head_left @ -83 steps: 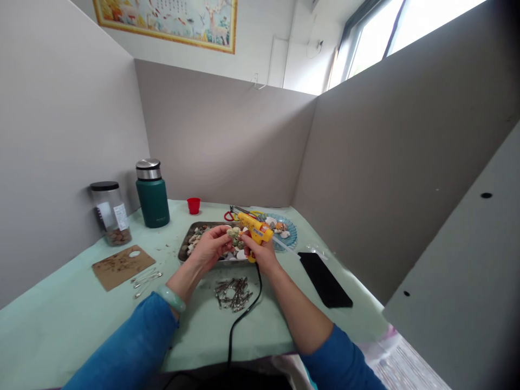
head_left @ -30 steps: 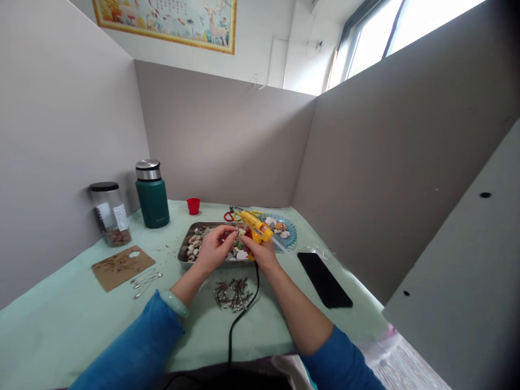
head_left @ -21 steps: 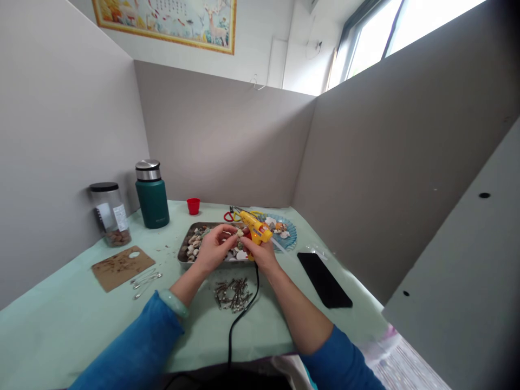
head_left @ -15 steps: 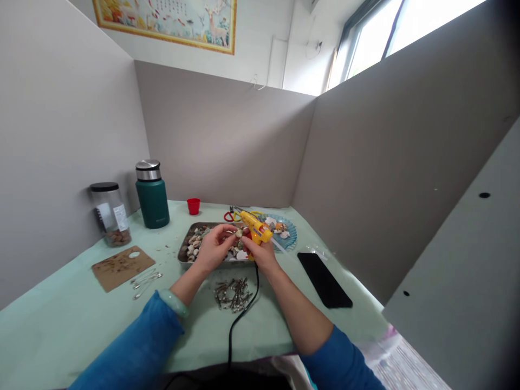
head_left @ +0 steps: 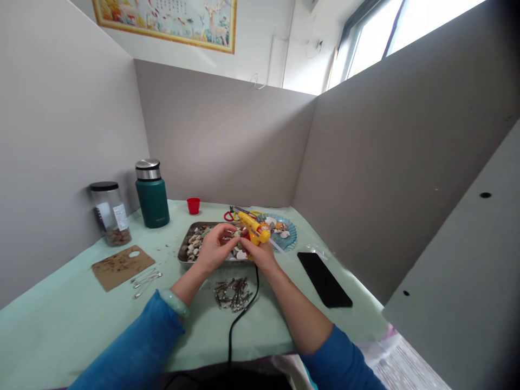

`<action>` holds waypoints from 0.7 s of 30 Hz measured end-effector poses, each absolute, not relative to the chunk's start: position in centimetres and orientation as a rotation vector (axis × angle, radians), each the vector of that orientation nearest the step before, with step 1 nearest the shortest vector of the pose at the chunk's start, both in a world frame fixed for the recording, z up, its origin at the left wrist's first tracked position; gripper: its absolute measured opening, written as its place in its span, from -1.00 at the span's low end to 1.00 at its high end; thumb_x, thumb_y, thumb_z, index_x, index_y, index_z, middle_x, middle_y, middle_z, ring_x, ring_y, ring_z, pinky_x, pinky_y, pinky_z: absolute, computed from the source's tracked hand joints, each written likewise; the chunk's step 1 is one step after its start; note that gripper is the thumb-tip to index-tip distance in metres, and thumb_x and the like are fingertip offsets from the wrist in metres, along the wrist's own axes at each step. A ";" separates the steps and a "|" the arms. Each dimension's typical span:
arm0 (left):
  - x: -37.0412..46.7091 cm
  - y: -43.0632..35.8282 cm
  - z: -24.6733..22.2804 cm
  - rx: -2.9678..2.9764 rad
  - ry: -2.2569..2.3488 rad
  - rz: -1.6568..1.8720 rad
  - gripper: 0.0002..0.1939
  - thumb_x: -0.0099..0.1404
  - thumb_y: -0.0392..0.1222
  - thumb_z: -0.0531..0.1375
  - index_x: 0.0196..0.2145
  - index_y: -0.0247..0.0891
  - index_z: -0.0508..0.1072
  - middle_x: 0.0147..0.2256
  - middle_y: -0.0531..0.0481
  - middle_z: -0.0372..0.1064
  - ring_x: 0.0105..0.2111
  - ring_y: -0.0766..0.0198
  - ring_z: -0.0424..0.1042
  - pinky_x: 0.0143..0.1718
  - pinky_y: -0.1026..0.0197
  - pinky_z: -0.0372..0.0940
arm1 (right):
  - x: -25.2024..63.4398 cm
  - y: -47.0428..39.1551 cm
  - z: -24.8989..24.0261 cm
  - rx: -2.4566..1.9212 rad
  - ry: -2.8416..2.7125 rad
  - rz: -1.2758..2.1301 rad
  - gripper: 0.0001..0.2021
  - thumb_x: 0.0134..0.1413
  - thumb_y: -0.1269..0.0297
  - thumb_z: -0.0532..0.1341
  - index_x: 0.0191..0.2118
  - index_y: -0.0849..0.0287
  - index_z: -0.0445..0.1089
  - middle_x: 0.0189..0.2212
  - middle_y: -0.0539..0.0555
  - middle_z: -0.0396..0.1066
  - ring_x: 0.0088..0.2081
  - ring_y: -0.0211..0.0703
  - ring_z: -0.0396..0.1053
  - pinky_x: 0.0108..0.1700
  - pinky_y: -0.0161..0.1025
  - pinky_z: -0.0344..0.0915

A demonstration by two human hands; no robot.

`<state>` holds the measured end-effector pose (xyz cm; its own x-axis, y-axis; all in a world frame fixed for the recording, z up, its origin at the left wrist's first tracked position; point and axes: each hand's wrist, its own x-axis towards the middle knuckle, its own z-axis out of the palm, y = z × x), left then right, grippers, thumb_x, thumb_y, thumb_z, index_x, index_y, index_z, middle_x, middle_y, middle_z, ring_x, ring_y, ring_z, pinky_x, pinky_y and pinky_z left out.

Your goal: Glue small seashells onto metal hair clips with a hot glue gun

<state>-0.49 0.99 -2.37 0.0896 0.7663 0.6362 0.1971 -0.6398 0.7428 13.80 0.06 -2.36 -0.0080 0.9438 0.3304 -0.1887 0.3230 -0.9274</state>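
Over the metal tray (head_left: 233, 264), my left hand (head_left: 212, 250) pinches a small pale greenish piece (head_left: 238, 233), perhaps a shell or pebble, between thumb and fingers. My right hand (head_left: 264, 255) is closed around a yellow hot glue gun (head_left: 255, 229), whose nozzle points up and away to the left. The right fingertips come close to the pinched piece; whether they touch it I cannot tell. Shells and pebbles (head_left: 194, 242) fill the visible part of the tray. In front of it lies a pile of small metal clasps or pins (head_left: 233, 294).
The gun's black cord (head_left: 231, 336) runs toward me. A blue plate (head_left: 291, 234) with shells, scissors (head_left: 229, 215) and a black phone-like slab (head_left: 324, 279) lie rightward. Leftward stand a green flask (head_left: 152, 200), a jar (head_left: 111, 216) and a red cup (head_left: 194, 206); a brown card (head_left: 122, 267) and cotton swabs (head_left: 145, 280) lie nearer.
The glue gun has shifted slightly left in my right hand. The small piece in my left hand has turned a little. Everything else on the table is unchanged.
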 end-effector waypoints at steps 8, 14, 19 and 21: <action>-0.5 1.1 -2.5 1.913 0.904 1.616 -0.77 0.12 -0.12 0.23 -0.25 -0.24 0.42 -0.21 -0.11 0.40 -0.25 0.20 0.42 -0.30 0.19 0.37 | 13.9 0.4 -2.6 -0.806 -1.247 1.047 -0.72 -0.22 0.15 0.32 -0.34 0.18 0.38 -0.57 -0.07 0.33 -0.59 -0.32 0.22 -0.54 -0.35 0.19; -0.5 1.0 -2.5 1.903 0.911 1.584 -0.75 0.12 -0.10 0.25 -0.25 -0.25 0.40 -0.20 -0.11 0.40 -0.21 0.17 0.42 -0.27 0.17 0.36 | 13.8 0.3 -2.5 -0.794 -1.226 1.031 -0.72 -0.24 0.17 0.32 -0.34 0.17 0.38 -0.56 -0.07 0.34 -0.59 -0.34 0.22 -0.54 -0.35 0.22; -0.5 1.1 -2.6 1.886 0.889 1.565 -0.74 0.12 -0.09 0.25 -0.24 -0.25 0.39 -0.19 -0.11 0.38 -0.21 0.18 0.41 -0.24 0.15 0.35 | 13.7 0.2 -2.4 -0.812 -1.220 1.029 -0.71 -0.25 0.15 0.33 -0.35 0.17 0.38 -0.58 -0.07 0.33 -0.60 -0.33 0.22 -0.55 -0.35 0.20; -0.6 1.1 -2.6 1.883 0.877 1.560 -0.75 0.13 -0.10 0.24 -0.24 -0.25 0.40 -0.20 -0.10 0.38 -0.21 0.18 0.41 -0.22 0.15 0.34 | 13.7 0.1 -2.3 -0.822 -1.222 1.033 -0.70 -0.26 0.13 0.33 -0.35 0.17 0.38 -0.59 -0.07 0.33 -0.60 -0.32 0.22 -0.56 -0.35 0.19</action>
